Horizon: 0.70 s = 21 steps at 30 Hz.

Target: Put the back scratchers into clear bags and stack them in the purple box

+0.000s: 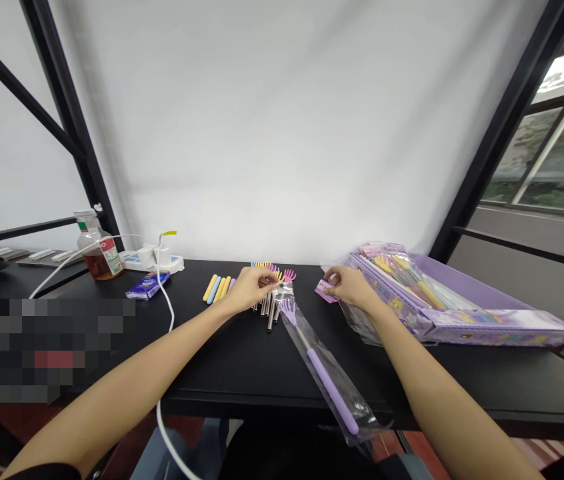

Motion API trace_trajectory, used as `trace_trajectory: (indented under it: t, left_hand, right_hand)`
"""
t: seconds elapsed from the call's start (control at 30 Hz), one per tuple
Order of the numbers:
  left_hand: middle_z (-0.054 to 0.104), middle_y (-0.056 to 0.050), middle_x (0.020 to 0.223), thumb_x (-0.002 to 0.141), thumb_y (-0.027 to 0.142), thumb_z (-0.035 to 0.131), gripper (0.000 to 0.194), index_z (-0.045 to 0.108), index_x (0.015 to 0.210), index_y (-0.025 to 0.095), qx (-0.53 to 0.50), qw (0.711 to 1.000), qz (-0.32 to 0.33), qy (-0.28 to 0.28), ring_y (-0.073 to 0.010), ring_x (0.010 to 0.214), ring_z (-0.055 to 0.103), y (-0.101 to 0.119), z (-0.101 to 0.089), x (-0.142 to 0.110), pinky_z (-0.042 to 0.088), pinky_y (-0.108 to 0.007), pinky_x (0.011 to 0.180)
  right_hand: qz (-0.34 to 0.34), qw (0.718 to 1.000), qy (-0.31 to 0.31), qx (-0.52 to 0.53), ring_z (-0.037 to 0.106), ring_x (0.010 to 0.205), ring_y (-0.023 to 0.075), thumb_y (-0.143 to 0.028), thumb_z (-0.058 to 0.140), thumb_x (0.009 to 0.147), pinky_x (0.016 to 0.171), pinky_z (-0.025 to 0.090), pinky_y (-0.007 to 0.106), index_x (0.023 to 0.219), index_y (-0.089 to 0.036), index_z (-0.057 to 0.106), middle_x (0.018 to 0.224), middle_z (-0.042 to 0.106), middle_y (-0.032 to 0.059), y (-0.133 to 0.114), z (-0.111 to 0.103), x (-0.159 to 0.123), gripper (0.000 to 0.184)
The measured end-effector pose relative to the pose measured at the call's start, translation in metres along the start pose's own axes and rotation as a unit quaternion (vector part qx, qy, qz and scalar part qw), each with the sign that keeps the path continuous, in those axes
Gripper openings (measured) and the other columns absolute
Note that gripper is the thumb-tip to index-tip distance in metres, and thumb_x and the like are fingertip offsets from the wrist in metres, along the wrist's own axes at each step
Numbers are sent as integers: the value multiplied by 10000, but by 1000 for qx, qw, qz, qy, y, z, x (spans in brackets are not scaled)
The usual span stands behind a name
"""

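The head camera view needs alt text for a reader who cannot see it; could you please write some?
Two bare hands work at a black table: the left hand is at a bunch of metal back scratchers, and the right hand is on a small pink packet. A bagged back scratcher with a purple handle lies between them, beside a purple box.

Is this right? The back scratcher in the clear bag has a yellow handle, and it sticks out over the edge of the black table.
Not quite: the head view shows the back scratcher in the clear bag has a purple handle, not yellow. It does stick out over the edge of the black table.
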<state>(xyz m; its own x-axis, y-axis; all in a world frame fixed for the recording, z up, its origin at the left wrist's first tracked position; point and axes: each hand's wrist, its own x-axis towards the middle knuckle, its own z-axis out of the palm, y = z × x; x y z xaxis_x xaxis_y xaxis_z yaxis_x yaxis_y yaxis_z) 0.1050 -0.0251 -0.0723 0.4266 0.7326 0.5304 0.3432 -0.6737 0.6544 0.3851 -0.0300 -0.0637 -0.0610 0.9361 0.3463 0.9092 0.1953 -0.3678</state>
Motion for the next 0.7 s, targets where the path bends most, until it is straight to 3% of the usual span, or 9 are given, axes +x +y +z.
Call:
trace_trajectory:
  t: [0.2,0.3,0.4,0.47,0.57,0.7]
  left_hand:
    - [734,-49,851,874,264,595,179,719,956,165,27,1000,7,-6,-176,763,679,-1,-1,-1,538,-291,750]
    - [706,-38,884,925,196,468,258,692,1052,186,98,993,57,-27,-166,776,645,2,-4,-1,506,-299,783]
    - [667,-59,954,900,96,385,338,703,977,183,143,984,100,-43,-171,882,621,7,-6,-2,476,-304,854]
    - [652,-66,947,865,74,403,329,715,874,177,147,984,89,-45,-169,875,616,11,-6,-3,476,-300,844]
    - [655,-56,914,830,117,517,212,717,867,180,124,989,75,-37,-157,793,619,12,-3,-4,493,-290,787]
    - [640,-36,861,807,209,632,59,647,851,172,58,996,70,-21,-148,749,635,8,3,-4,520,-266,727]
  right_hand:
    - [24,998,-3,59,659,625,179,-190,724,703,631,452,265,817,-174,690,645,700,18,-6,-4,-3,120]
    - [41,997,5,64,683,670,211,-287,715,739,640,455,282,814,-172,698,653,713,38,-5,-5,-3,138]
    - [43,996,14,77,699,727,240,-355,680,769,675,460,305,824,-164,708,691,728,58,-6,-6,-3,201]
    - [27,993,12,113,695,705,238,-391,651,791,682,467,315,831,-152,703,696,724,65,-9,-8,-3,248]
    - [-18,979,-5,204,680,679,227,-480,625,812,656,485,315,864,-137,689,744,724,80,-17,-10,-6,353]
    - [-78,953,-6,292,692,839,245,-499,619,825,748,517,333,962,-145,685,913,746,102,-29,-9,-8,385]
